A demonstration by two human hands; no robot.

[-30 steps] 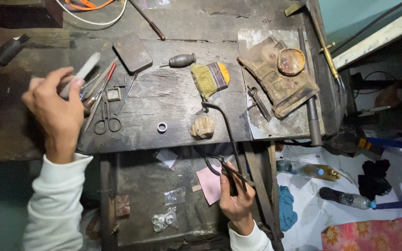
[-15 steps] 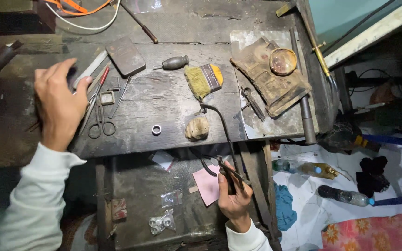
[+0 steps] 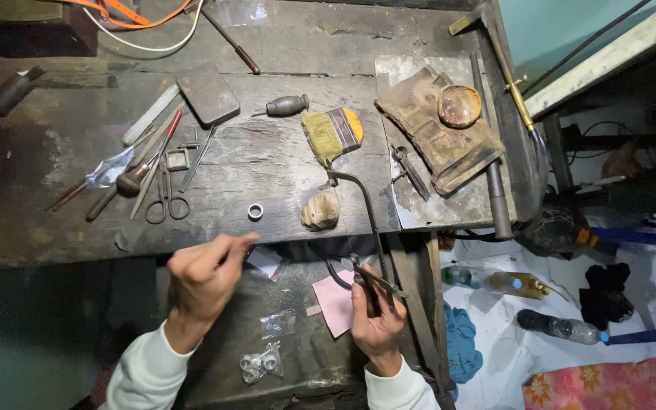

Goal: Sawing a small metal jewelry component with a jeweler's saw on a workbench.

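Observation:
My right hand [image 3: 375, 323] grips the handle of a jeweller's saw frame [image 3: 358, 220], whose thin metal bow curves up to the wooden bench peg [image 3: 319, 211]. My left hand [image 3: 206, 275] hovers just below the bench's front edge with thumb and forefinger pinched together. Whether anything small sits between them I cannot tell. A small metal ring [image 3: 255, 211] lies on the dark wooden bench [image 3: 267, 163], just above my left fingertips.
Left on the bench lie scissors [image 3: 167, 201], files and tweezers [image 3: 146, 163], with a flat metal block [image 3: 206, 93] behind. A brush [image 3: 332, 133], an awl [image 3: 286, 105] and a worn leather pouch [image 3: 438, 137] lie to the right. Pink paper [image 3: 334, 304] and plastic bags [image 3: 263, 363] sit in the tray below. Bottles [image 3: 559, 326] lie on the floor.
My left hand has left the tool cluster at the bench's left and come down to the front edge near the ring, fingers now pinched. The right hand keeps its hold on the saw.

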